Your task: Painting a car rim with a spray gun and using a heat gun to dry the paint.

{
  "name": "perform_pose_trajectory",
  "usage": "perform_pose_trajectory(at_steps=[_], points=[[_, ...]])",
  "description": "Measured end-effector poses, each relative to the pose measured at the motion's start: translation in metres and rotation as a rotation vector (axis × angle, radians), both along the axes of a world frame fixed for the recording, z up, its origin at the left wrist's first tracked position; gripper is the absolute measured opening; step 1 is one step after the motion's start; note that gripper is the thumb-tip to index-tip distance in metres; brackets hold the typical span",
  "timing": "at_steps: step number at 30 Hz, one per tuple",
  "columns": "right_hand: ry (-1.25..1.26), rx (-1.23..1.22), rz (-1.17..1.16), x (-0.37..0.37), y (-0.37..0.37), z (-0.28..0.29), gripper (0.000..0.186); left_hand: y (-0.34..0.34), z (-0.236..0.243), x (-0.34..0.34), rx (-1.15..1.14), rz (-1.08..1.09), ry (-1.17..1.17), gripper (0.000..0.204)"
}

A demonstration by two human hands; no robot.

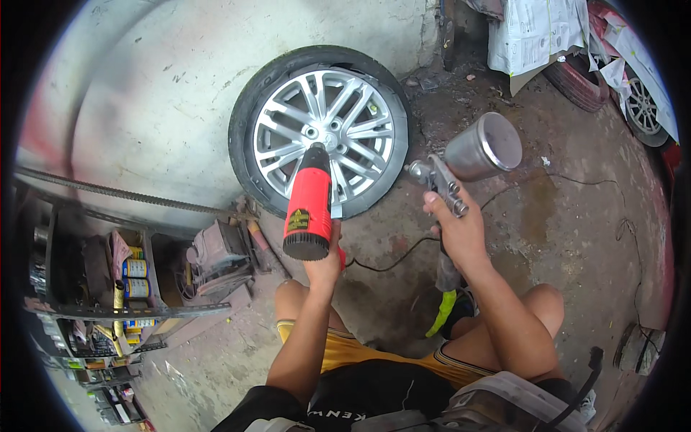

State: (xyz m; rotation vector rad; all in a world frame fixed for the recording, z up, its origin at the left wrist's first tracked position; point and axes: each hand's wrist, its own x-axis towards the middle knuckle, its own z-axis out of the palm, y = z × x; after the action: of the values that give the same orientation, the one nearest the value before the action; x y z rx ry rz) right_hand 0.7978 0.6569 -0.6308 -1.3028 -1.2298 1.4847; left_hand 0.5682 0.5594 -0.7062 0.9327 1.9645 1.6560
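So, nearest the camera there's a black shirt and mustard shorts, with the person's knees spread and both forearms reaching forward. Left grip is closed on a red heat gun, though the handle is mostly hidden behind the body of the tool. Its black nozzle points away from the person. Right grip is wrapped around a metal spray gun with a silver cup sitting tilted on top, and a bright yellow-green hose hangs below that hand. A thin dark cable runs across the concrete floor.

Just past the tools is the silver alloy wheel, tyre on, up against a pale wall. The nozzle overlaps the hub area in this view; can't tell if it's actually touching. Off to the left, a dark metal shelf holds cans and clutter. Way over at the upper right, pale paper sheeting hangs near another wheel.
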Motion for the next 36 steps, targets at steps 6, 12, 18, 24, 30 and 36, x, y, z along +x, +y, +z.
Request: perform_pose_trajectory(at_steps=[6, 12, 18, 24, 30, 36], points=[[-0.071, 0.179, 0.046, 0.001, -0.01, -0.01, 0.057, -0.004, -0.009, 0.014, -0.103, -0.03, 0.079, 0.024], [0.006, -0.052, 0.036, -0.005, -0.018, 0.019, 0.057, -0.014, -0.053, 0.026, -0.089, -0.222, 0.611, 0.027], [0.005, 0.175, -0.044, 0.0, -0.014, -0.008, 0.056, -0.039, -0.073, 0.064, -0.084, -0.383, 0.564, 0.036], [0.035, -0.025, -0.027, 0.001, -0.016, 0.001, 0.053, -0.063, -0.074, 0.053, -0.134, -0.435, 0.711, 0.028], [0.027, -0.033, -0.001, -0.001, -0.018, 0.001, 0.053, -0.076, -0.069, 0.012, -0.332, -0.07, -0.027, 0.03], [0.025, -0.034, 0.021, -0.002, -0.021, 0.003, 0.053, -0.083, -0.069, -0.012, -0.224, 0.151, 0.21, 0.016]])
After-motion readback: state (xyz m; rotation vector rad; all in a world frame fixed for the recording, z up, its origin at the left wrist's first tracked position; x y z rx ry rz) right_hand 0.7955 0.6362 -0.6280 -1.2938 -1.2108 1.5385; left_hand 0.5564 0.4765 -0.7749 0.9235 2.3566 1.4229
